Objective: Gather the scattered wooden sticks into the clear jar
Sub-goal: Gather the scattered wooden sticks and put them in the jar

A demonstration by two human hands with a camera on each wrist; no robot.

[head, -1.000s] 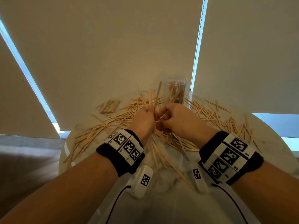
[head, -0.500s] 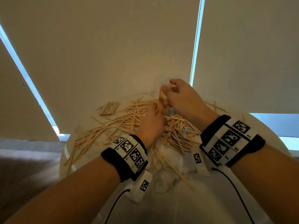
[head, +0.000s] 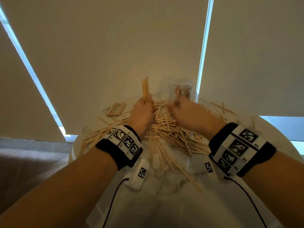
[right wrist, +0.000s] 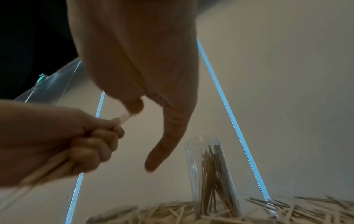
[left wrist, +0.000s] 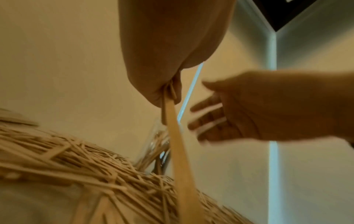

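My left hand [head: 144, 106] grips a small bundle of wooden sticks [head: 145, 88] upright above the pile of scattered sticks [head: 167, 129]. The left wrist view shows the bundle [left wrist: 178, 151] hanging out below the fist. My right hand [head: 179, 109] hovers just right of it, in front of the clear jar [head: 180, 89], fingers loose and holding nothing. In the left wrist view the right hand [left wrist: 239, 109] reaches toward the bundle with straight fingers. The jar [right wrist: 208, 174] stands upright at the back of the pile with several sticks inside.
The round white marble table [head: 172, 203] carries the pile across its far half. A flat packed bundle of sticks [head: 116, 109] lies at the back left. Window blinds hang close behind the jar, and the table edge drops off at the left.
My right hand came back down and left from over the jar, now without sticks. My left hand lifted out of the pile with a bundle held upright.
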